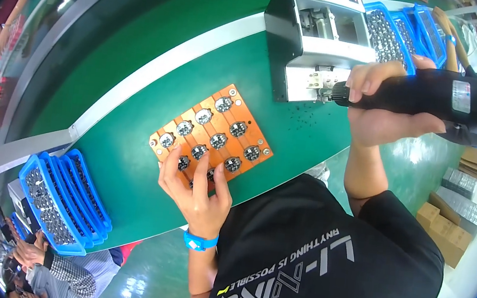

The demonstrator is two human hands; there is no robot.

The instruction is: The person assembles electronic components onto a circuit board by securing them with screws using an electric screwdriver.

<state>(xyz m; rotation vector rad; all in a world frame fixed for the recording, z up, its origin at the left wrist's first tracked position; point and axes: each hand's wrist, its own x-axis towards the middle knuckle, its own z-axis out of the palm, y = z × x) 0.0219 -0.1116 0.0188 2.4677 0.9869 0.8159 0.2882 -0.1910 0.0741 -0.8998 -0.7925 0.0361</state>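
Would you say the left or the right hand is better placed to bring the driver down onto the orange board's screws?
Probably the right hand: it grips the black electric screwdriver, while the left hand presses on the orange board.

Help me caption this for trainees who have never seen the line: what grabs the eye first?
The orange board studded with round parts lies mid-frame on the green belt, the left hand pressing its near edge. At upper right, the right hand grips a black power screwdriver, tip at a grey machine. Blue trays are stacked at lower left.
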